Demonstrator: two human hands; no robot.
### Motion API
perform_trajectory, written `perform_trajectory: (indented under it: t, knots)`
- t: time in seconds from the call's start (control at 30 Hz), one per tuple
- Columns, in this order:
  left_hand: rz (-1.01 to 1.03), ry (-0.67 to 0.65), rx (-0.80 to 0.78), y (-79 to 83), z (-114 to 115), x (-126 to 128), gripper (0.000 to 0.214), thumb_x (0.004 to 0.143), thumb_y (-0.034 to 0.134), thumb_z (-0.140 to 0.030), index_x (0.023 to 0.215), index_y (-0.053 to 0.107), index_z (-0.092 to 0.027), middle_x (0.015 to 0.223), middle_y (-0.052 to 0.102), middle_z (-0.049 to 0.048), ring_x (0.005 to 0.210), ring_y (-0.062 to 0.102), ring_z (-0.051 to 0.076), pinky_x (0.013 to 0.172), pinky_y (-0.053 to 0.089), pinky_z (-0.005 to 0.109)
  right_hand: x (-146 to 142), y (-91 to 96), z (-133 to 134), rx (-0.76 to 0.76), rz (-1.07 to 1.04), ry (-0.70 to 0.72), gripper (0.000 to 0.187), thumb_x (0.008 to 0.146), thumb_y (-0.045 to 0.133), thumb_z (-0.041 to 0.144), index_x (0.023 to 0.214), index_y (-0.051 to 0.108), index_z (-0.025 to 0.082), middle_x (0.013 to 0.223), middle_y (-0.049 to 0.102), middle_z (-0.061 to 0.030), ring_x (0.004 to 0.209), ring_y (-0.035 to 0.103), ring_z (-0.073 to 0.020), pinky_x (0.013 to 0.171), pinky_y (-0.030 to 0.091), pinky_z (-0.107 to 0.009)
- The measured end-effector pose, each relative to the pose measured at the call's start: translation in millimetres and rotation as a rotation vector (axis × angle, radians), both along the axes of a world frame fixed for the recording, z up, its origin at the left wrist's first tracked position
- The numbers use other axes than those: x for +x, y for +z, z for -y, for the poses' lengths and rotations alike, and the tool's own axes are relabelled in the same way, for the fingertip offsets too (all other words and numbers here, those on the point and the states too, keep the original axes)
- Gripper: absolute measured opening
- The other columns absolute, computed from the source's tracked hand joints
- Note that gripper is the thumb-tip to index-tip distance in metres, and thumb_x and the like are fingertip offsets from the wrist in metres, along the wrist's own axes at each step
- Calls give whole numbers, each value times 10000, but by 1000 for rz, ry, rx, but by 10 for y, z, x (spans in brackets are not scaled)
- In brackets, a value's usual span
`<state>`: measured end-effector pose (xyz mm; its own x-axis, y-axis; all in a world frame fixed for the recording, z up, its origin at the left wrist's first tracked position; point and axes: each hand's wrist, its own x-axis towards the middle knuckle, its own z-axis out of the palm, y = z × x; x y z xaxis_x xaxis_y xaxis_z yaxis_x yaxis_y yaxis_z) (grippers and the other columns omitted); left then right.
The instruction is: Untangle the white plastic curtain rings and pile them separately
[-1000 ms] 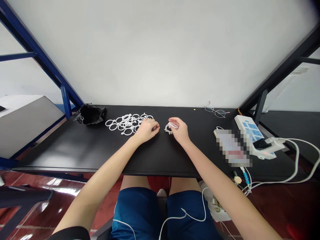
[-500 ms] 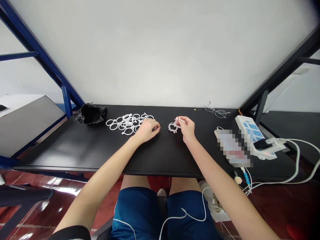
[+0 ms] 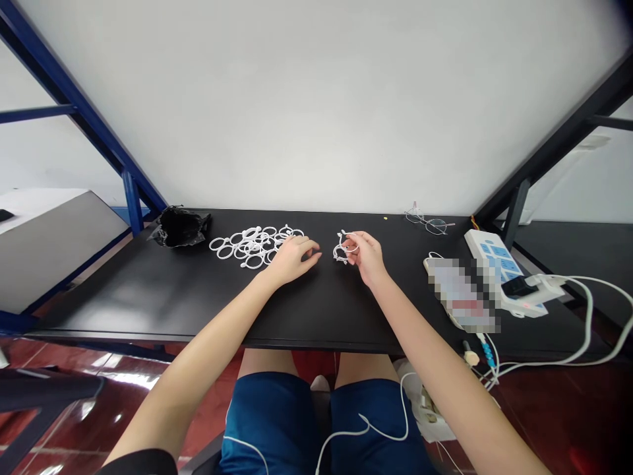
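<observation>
A pile of several white plastic rings lies on the black table. My left hand rests on the table at the right edge of that pile, fingers loosely curled; I cannot see whether anything is under them. My right hand is a little to the right, its fingers pinched on a white ring held just above the tabletop, with another ring hanging close beside it.
A crumpled black bag lies left of the pile. Glasses sit at the back right. A white power strip, a blurred flat object and white cables crowd the right end. Blue frame bars rise at the left.
My right hand lifted its ring off the table, moved slightly away from me and turned it. My left hand stayed by the pile, shifting only slightly.
</observation>
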<state>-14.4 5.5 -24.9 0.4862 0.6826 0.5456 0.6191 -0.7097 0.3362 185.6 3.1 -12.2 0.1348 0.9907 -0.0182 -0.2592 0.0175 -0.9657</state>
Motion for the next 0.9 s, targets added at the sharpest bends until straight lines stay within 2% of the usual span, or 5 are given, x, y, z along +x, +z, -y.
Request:
perform_trajectory:
  t: [0.17, 0.33, 0.53, 0.67, 0.9]
  knots:
    - [139, -71, -19, 42, 108, 75, 543, 866, 593, -447, 1309, 432, -180, 927, 616, 49, 754, 574, 159, 773, 475, 322, -119, -8, 121, -37, 98, 367, 195, 719, 628, 356, 771, 604, 170, 488, 526, 47, 322, 315, -40, 305, 179, -165]
    - [44, -148, -44, 28, 150, 141, 349, 944, 464, -391, 1218, 492, -175, 878, 625, 42, 720, 586, 146, 703, 469, 279, -182, -29, 162, -144, -15, 517, 84, 705, 519, 239, 644, 483, 193, 407, 246, 119, 330, 131, -25, 321, 129, -150]
    - [-47, -119, 146, 16, 162, 180, 351, 947, 425, -490, 1020, 522, -160, 768, 618, 34, 660, 594, 159, 626, 444, 276, -142, -60, 77, -327, -200, 753, 66, 659, 453, 183, 595, 447, 196, 381, 193, 113, 326, 71, -42, 291, 157, -166]
    - [-128, -101, 335, -17, 153, 188, 329, 991, 320, -412, 892, 513, -165, 725, 622, 29, 560, 566, 133, 522, 381, 252, -120, -86, 70, -394, -262, 853, 102, 689, 454, 197, 588, 436, 197, 392, 175, 112, 330, 66, -46, 288, 163, -158]
    - [-148, -90, 568, 1, 181, 238, 265, 951, 394, -244, 707, 474, -181, 590, 570, -13, 482, 512, 101, 493, 352, 256, -150, -87, 78, -391, -161, 887, 213, 673, 471, 209, 524, 318, 208, 400, 194, 100, 338, 96, -38, 301, 154, -159]
